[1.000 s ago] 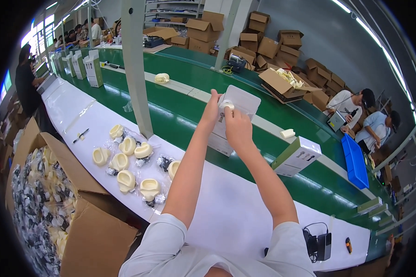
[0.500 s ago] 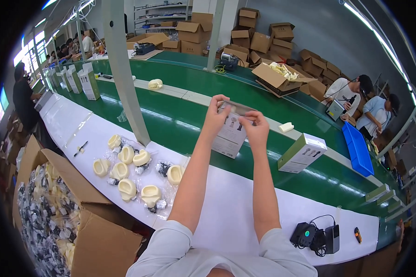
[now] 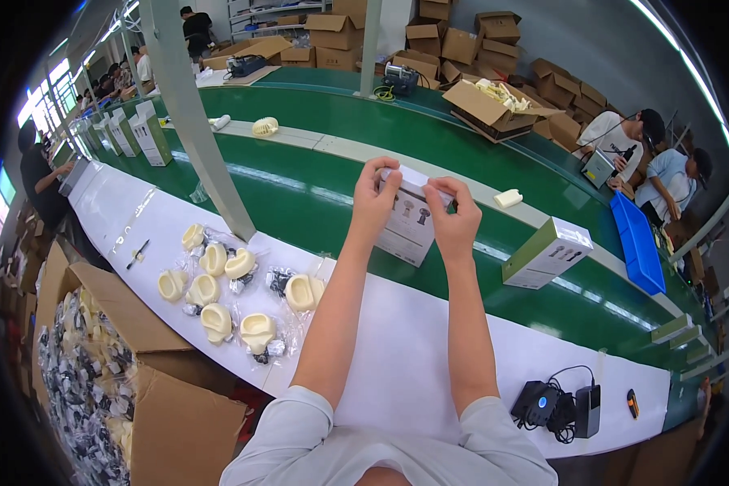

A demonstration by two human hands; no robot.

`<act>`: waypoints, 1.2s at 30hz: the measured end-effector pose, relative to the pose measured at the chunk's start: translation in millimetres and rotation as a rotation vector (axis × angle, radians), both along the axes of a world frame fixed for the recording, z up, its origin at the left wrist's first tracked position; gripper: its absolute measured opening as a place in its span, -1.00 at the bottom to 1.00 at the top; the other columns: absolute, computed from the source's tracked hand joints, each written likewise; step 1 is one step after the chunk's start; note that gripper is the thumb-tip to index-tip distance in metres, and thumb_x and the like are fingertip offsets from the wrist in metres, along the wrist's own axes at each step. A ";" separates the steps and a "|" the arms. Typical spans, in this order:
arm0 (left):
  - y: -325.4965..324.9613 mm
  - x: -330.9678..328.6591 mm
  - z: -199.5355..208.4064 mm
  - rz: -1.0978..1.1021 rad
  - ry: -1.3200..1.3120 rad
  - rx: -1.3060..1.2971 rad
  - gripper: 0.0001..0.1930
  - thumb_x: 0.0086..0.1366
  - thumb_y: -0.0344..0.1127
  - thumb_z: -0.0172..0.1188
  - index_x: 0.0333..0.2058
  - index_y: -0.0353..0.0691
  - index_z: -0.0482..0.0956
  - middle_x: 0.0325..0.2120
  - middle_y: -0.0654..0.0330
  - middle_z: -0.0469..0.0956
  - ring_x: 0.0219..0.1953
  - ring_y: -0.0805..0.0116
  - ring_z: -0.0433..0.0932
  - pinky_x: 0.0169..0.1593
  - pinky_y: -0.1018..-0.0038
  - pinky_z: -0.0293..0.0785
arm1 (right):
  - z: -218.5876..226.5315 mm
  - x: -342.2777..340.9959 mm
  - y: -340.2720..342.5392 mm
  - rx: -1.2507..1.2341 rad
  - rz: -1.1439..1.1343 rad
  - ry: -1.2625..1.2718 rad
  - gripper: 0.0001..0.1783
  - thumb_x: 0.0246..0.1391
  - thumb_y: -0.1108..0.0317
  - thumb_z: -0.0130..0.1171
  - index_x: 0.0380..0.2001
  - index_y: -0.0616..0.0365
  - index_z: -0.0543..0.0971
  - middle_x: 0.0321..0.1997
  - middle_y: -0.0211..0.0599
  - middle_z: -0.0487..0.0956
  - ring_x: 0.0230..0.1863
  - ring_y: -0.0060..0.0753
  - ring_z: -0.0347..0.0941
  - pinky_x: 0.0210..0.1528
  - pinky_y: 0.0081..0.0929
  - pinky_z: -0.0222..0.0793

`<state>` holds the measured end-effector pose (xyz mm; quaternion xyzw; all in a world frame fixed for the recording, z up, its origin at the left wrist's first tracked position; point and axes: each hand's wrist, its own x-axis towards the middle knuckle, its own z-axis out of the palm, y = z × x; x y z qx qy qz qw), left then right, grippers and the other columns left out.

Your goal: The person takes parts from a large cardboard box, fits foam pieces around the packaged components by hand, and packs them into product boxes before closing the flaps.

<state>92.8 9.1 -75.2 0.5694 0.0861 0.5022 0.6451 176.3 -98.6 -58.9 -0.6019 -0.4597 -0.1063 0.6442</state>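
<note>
Both my hands grip the top of an upright printed carton (image 3: 405,229) standing at the near edge of the green conveyor. My left hand (image 3: 373,199) pinches its upper left corner, thumb on the near face. On the upper right edge, my right hand (image 3: 455,217) has its fingers bent over the rim. The carton's top shows white and looks folded down between my hands. To the right stands a similar closed white and green carton (image 3: 547,253). Several cream moulded parts (image 3: 216,317) in clear plastic bags lie on the white table left of my forearm.
A big open carton (image 3: 182,429) of bagged parts sits at lower left. A metal post (image 3: 194,121) rises beyond the table. At right are a black corded device (image 3: 536,402), an orange-black cutter (image 3: 633,403) and a blue tray (image 3: 638,243). Co-workers sit at far right.
The carton's top, raised and open before, is now folded down. My right hand has shifted slightly right along its top edge. The view has shifted a little.
</note>
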 end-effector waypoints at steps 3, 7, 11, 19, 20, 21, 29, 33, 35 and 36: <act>2.3 9.3 -4.4 -0.001 0.032 0.000 -0.83 0.23 -0.36 0.10 -0.22 -0.23 0.40 -0.35 0.33 0.41 -0.41 0.66 0.28 -0.36 0.71 0.23 | -0.8 5.7 -0.7 0.031 0.003 0.046 -0.89 -0.11 0.45 0.25 -0.48 0.22 0.53 -0.38 -0.27 0.59 -0.23 -0.31 0.48 -0.18 -0.48 0.37; -0.3 21.2 -13.7 -0.005 -0.042 0.059 -0.83 0.22 -0.36 0.12 -0.23 -0.23 0.39 -0.30 0.29 0.41 -0.34 0.59 0.33 -0.26 0.65 0.29 | -16.9 20.0 -0.4 0.109 -0.016 -0.043 -0.88 -0.12 0.47 0.25 -0.52 0.22 0.49 -0.38 -0.27 0.60 -0.21 -0.28 0.48 -0.16 -0.47 0.37; -5.0 28.8 -23.7 -0.021 -0.192 0.175 -0.84 0.19 -0.40 0.14 -0.26 -0.24 0.39 -0.23 0.22 0.41 -0.20 0.47 0.38 -0.12 0.55 0.31 | -29.4 32.9 -2.6 0.159 -0.030 -0.155 -0.88 -0.02 0.49 0.20 -0.50 0.23 0.44 -0.23 -0.19 0.57 -0.17 -0.41 0.45 -0.13 -0.56 0.33; 5.9 19.5 -36.8 0.213 -0.096 0.681 -0.80 0.09 -0.53 0.15 -0.30 -0.27 0.36 -0.16 0.03 0.38 -0.08 0.16 0.37 -0.04 0.41 0.32 | -49.6 34.1 -13.3 0.065 0.045 -0.091 -0.84 -0.10 0.48 0.25 -0.55 0.20 0.43 -0.18 -0.22 0.56 -0.27 -0.47 0.43 -0.28 -0.57 0.35; 8.0 10.2 -23.7 0.156 0.054 0.754 -0.83 0.06 -0.55 0.13 -0.34 -0.28 0.38 -0.18 0.02 0.39 -0.10 0.11 0.38 -0.06 0.40 0.34 | -49.9 37.8 -16.1 -0.002 0.036 -0.031 -0.87 -0.08 0.51 0.22 -0.53 0.19 0.44 -0.16 -0.21 0.55 -0.31 -0.54 0.40 -0.41 -0.63 0.33; 15.1 -1.3 -11.1 0.114 0.201 0.909 -0.81 0.05 -0.52 0.12 -0.30 -0.24 0.44 -0.14 0.01 0.40 -0.06 0.09 0.37 -0.06 0.36 0.36 | -50.0 44.5 -16.0 0.040 0.094 -0.091 -0.91 -0.04 0.51 0.19 -0.49 0.18 0.45 -0.12 -0.21 0.53 -0.31 -0.55 0.41 -0.46 -0.67 0.31; 10.4 -348.2 136.2 0.205 1.080 0.951 -0.77 0.21 -0.23 0.04 -0.25 -0.24 0.52 -0.32 0.10 0.53 -0.20 0.17 0.50 -0.14 0.33 0.41 | -31.4 102.1 -49.4 -0.078 0.079 -0.304 -0.73 0.22 0.35 -0.07 -0.13 0.31 0.46 -0.06 -0.20 0.49 -0.08 -0.41 0.40 -0.05 -0.50 0.34; -26.2 -572.8 98.4 0.827 1.725 0.297 -0.68 0.17 -0.11 0.10 -0.39 -0.33 0.49 -0.52 0.05 0.48 -0.44 0.28 0.45 -0.31 0.39 0.38 | -4.5 84.7 -50.5 -0.059 -0.135 -0.368 -0.73 0.23 0.32 -0.09 -0.15 0.30 0.47 -0.08 -0.18 0.50 -0.11 -0.38 0.43 -0.08 -0.46 0.38; -57.2 -659.1 29.7 0.655 1.822 0.061 -0.48 0.06 0.02 0.19 -0.12 -0.26 0.44 -0.19 -0.02 0.45 -0.13 0.21 0.44 -0.15 0.35 0.41 | 16.4 56.3 -51.3 -0.064 -0.179 -0.335 -0.73 0.23 0.32 -0.08 -0.18 0.30 0.48 -0.11 -0.18 0.51 -0.15 -0.39 0.44 -0.12 -0.47 0.39; -68.6 -664.7 -7.5 0.665 2.047 0.106 -0.45 0.07 0.01 0.18 -0.07 -0.25 0.40 -0.08 -0.04 0.37 0.00 0.15 0.32 -0.08 0.30 0.37 | 20.9 42.1 -52.4 -0.085 -0.255 -0.310 -0.73 0.22 0.31 -0.07 -0.20 0.30 0.49 -0.14 -0.19 0.52 -0.18 -0.40 0.45 -0.17 -0.47 0.41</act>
